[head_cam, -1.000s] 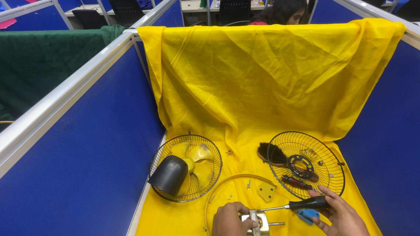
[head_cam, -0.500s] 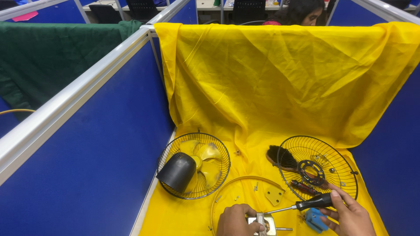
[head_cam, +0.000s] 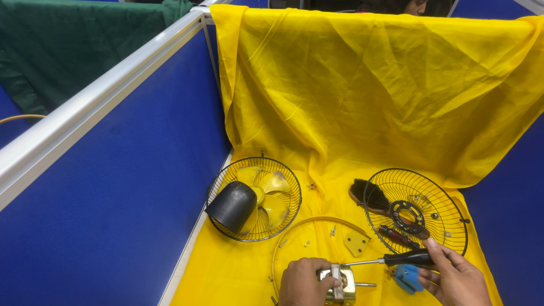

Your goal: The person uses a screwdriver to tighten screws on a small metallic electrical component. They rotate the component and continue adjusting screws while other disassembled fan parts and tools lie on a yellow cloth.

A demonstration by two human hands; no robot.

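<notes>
Here, at the near edge of the yellow cloth (head_cam: 362, 102), the left hand (head_cam: 303, 281) clasps a small metal motor block (head_cam: 339, 283). The right hand (head_cam: 456, 279) wraps a black-handled screwdriver (head_cam: 391, 260), tip at the block. Two wire fan guards (head_cam: 413, 209) crowd behind; blue partitions (head_cam: 141, 192) close both sides.

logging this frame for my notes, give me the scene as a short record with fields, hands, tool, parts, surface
left hand: left hand grips a small metal motor block
right hand: right hand holds a black-handled screwdriver, tip at the motor block
left of the hands: wire fan guard with yellow fan blade and black motor cover
right of the hands: second wire fan guard, with a black brush across its rim
between: thin yellow ring, small yellow plate, loose screws
by right hand: blue part
surface: yellow cloth, between blue partition walls
</notes>
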